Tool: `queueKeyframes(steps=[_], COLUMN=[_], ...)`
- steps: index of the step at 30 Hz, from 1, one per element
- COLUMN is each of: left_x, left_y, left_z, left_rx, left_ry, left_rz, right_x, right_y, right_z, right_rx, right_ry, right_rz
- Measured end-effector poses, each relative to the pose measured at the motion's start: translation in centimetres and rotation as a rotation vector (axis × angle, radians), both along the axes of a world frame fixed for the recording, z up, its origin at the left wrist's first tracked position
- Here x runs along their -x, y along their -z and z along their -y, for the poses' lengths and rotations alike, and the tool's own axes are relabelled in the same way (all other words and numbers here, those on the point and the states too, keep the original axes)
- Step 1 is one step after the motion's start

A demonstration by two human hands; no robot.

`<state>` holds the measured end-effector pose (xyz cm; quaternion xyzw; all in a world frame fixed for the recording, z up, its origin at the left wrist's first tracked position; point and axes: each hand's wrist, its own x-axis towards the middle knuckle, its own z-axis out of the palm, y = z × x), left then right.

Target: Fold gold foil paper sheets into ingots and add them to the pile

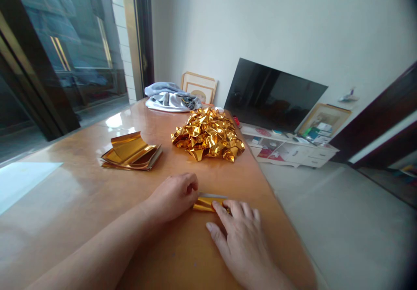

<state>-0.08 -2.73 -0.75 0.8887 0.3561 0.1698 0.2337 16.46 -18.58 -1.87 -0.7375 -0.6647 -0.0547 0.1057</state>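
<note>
Hands: both on one small gold foil strip (206,204), lying near the front-right edge of the tabletop (81,212).
- Left hand (174,196): fingers curled in, pinching the strip's left end, knuckles up. Closed on the foil.
- Right hand (239,233): flat-ish, palm down, fingertips (219,207) pressing the strip's right end to the wood; thumb out to the left. Not wrapped round it, pressing only.
- Strip: partly folded or rolled, a thin silvery edge showing along its far side. Exact fold stage can't be told; hands cover most of it.

Outward:
- Heap of crumpled/folded gold foil pieces (208,140): behind the hands, mid-tabletop, toward the right edge. Many pcs, count unclear.
- Stack of flat gold foil sheets (130,153): left of the heap, well apart from hands; top sheet curled up.
- Grey cloth bundle (171,97): far end of tabletop.
- Framed picture (199,87): leaning on wall behind the cloth.
- TV (273,94) on low white cabinet (293,151), right of the tabletop, w/ second frame (325,117) beside it.
- Glass door (65,51): left.

Progress (judgement): large heap looks finished, one piece in hand mid-fold, a fair stack of flat sheets untouched. Prob. past halfway, but a good deal left.
</note>
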Motion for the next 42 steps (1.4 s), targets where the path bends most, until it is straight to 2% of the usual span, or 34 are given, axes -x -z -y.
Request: queueKeyframes(steps=[14, 20, 25, 29, 34, 42], left_x=[0.1, 0.0, 0.1, 0.2, 0.2, 0.2], left_y=[-0.1, -0.2, -0.4, -0.6, -0.3, 0.1], left_z=[0.4, 0.5, 0.6, 0.6, 0.3, 0.1], left_rx=[0.096, 0.071, 0.026, 0.056, 0.085, 0.040], left_ry=[-0.008, -0.009, 0.017, 0.014, 0.028, 0.054], left_rz=[-0.106, -0.109, -0.101, -0.124, -0.130, -0.114], right_x=[-0.1, 0.1, 0.0, -0.2, -0.1, 0.2], right_y=[0.2, -0.3, 0.2, 0.4, -0.1, -0.9], right_z=[0.0, 0.3, 0.1, 0.0, 0.1, 0.3], right_rx=[-0.014, -0.016, -0.017, -0.023, -0.027, -0.015], right_ry=[-0.011, -0.001, -0.001, -0.009, -0.016, -0.011], right_rz=[-0.005, -0.007, 0.003, 0.007, 0.015, -0.005])
